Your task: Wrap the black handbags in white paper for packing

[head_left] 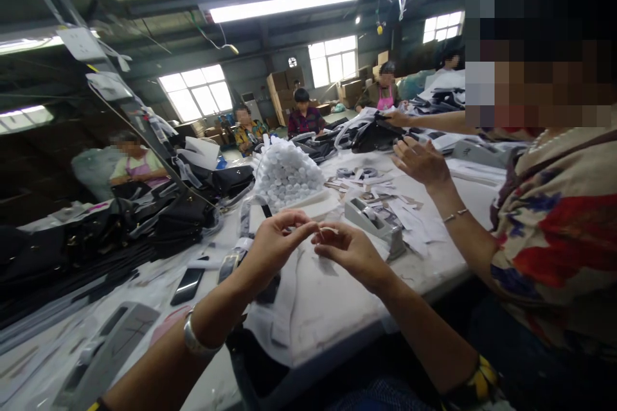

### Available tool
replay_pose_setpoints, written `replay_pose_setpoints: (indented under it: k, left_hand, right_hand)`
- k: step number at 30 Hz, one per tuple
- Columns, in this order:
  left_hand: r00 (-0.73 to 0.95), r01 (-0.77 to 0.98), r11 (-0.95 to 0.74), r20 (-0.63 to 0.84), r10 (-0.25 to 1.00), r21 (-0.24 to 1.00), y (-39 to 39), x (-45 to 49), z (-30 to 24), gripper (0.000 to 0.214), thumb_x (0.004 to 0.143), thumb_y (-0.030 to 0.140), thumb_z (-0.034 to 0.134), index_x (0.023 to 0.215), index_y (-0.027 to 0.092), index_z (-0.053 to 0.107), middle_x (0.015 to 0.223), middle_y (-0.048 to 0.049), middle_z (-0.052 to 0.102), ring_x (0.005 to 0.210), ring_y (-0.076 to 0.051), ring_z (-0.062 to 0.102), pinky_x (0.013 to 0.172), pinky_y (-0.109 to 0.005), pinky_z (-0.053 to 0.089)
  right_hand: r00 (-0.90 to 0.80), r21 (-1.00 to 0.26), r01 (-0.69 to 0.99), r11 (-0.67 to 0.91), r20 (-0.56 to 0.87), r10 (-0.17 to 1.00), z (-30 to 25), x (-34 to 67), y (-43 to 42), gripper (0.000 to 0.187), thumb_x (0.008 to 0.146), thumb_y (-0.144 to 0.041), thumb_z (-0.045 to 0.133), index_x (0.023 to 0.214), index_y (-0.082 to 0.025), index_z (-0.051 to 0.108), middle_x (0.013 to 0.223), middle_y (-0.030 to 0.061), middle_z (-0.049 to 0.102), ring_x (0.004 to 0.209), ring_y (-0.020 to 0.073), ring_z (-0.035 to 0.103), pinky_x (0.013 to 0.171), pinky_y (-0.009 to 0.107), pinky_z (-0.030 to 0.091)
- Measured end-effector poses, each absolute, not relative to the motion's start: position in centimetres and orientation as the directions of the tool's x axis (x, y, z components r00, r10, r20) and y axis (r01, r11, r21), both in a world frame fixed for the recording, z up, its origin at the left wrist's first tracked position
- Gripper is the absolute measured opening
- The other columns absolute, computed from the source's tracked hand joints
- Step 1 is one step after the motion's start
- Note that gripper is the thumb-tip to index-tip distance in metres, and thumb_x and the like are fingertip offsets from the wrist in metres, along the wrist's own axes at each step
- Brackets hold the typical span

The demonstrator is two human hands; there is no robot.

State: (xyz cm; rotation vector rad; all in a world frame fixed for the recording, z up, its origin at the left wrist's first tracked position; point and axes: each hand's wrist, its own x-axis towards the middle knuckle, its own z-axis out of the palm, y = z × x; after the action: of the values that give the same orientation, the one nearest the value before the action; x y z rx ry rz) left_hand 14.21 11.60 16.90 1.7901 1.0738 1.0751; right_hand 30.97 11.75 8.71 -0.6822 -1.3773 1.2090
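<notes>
My left hand [282, 239] and my right hand [351, 252] meet fingertip to fingertip above the white table [337, 318]. Both are closed in a pinch around something small and thin that I cannot make out. Beneath them, a strip of white wrapping [288, 292] runs toward a black bag [258, 359] at the table's near edge. A strap buckle [231, 263] lies just left of my left wrist. Beyond my right hand stands a grey tape dispenser [373, 225].
White rolls [289, 173] are piled behind my hands. A phone [189, 282] and another tape dispenser [108, 350] lie on the left, with black bags [183, 221] farther back. At right, a co-worker's hand [424, 164] reaches over the table near paper scraps [409, 218].
</notes>
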Motion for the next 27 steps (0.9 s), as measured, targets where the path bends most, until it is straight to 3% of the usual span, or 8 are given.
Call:
replay_pose_setpoints:
  k: [4, 8, 13, 16, 19, 22, 27]
  left_hand:
    - [0.372, 0.113, -0.153, 0.101, 0.923, 0.982, 10.9, 13.6, 17.3, 0.026, 0.086, 0.042, 0.068, 0.083, 0.016, 0.068, 0.081, -0.0017, 0.066, 0.079, -0.013, 0.061, 0.081, -0.026, 0.048]
    - [0.403, 0.002, -0.046, 0.041, 0.914, 0.999, 10.9, 12.8, 16.8, 0.026, 0.089, 0.041, 0.065, 0.082, 0.016, 0.066, 0.084, -0.0031, 0.067, 0.083, -0.014, 0.064, 0.088, -0.028, 0.049]
    - [0.333, -0.094, 0.044, -0.01, 0.943, 0.995, 11.0, 12.2, 16.2, 0.023, 0.085, 0.039, 0.071, 0.084, 0.017, 0.065, 0.086, 0.0005, 0.065, 0.06, -0.005, 0.051, 0.066, -0.02, 0.048]
    - [0.342, -0.126, 0.061, -0.015, 0.94, 0.99, 10.8, 12.2, 16.3, 0.022, 0.086, 0.037, 0.071, 0.086, 0.016, 0.066, 0.092, -0.0016, 0.068, 0.051, -0.001, 0.037, 0.055, -0.016, 0.042]
    - [0.357, -0.195, 0.106, -0.03, 0.933, 0.975, 10.6, 12.2, 16.5, 0.023, 0.085, 0.03, 0.072, 0.104, 0.018, 0.066, 0.097, -0.0038, 0.071, 0.047, 0.001, 0.028, 0.048, -0.012, 0.035]
    - [0.347, -0.239, 0.104, -0.015, 0.938, 0.965, 10.6, 12.0, 16.5, 0.038, 0.084, 0.024, 0.074, 0.121, 0.021, 0.063, 0.097, -0.0036, 0.071, 0.049, 0.001, 0.035, 0.051, -0.012, 0.04]
    - [0.345, -0.287, 0.071, 0.034, 0.938, 0.955, 10.2, 11.9, 16.5, 0.034, 0.085, 0.022, 0.073, 0.118, 0.022, 0.068, 0.091, 0.0008, 0.066, 0.062, -0.002, 0.053, 0.066, -0.015, 0.052]
  right_hand:
    - [-0.212, -0.933, -0.089, 0.349, 0.36, 0.909, 7.7, 30.6, 11.4, 0.023, 0.079, -0.031, 0.078, 0.097, -0.019, 0.076, 0.097, 0.0055, 0.077, 0.095, 0.0218, 0.071, 0.097, 0.04, 0.053]
    - [-0.201, -0.91, -0.097, 0.404, 0.415, 0.887, 6.7, 30.5, 11.1, 0.034, 0.081, -0.026, 0.075, 0.114, -0.022, 0.073, 0.108, 0.0054, 0.075, 0.097, 0.0206, 0.071, 0.094, 0.039, 0.056]
    - [-0.103, -0.873, -0.106, 0.477, 0.486, 0.868, 6.3, 30.3, 10.7, 0.05, 0.082, -0.023, 0.073, 0.131, -0.027, 0.063, 0.132, 0.0058, 0.064, 0.118, 0.0213, 0.062, 0.087, 0.033, 0.062]
    - [-0.055, -0.85, -0.053, 0.524, 0.527, 0.848, 6.1, 30.2, 10.3, 0.046, 0.086, -0.022, 0.069, 0.131, -0.029, 0.063, 0.124, 0.0045, 0.069, 0.111, 0.0206, 0.067, 0.089, 0.034, 0.062]
    - [0.013, -0.779, 0.089, 0.621, 0.624, 0.781, 5.5, 30.0, 9.9, 0.039, 0.092, -0.019, 0.063, 0.128, -0.031, 0.066, 0.113, 0.0023, 0.074, 0.104, 0.0205, 0.071, 0.098, 0.039, 0.058]
    - [-0.024, -0.724, 0.137, 0.675, 0.679, 0.733, 4.8, 29.8, 9.5, 0.041, 0.094, -0.015, 0.057, 0.13, -0.034, 0.064, 0.116, 0.0006, 0.074, 0.11, 0.0211, 0.069, 0.104, 0.042, 0.053]
    - [-0.102, -0.807, -0.061, 0.588, 0.591, 0.8, 5.4, 30.2, 8.9, 0.052, 0.093, -0.018, 0.058, 0.143, -0.032, 0.052, 0.137, 0.0037, 0.063, 0.13, 0.0242, 0.056, 0.114, 0.047, 0.042]
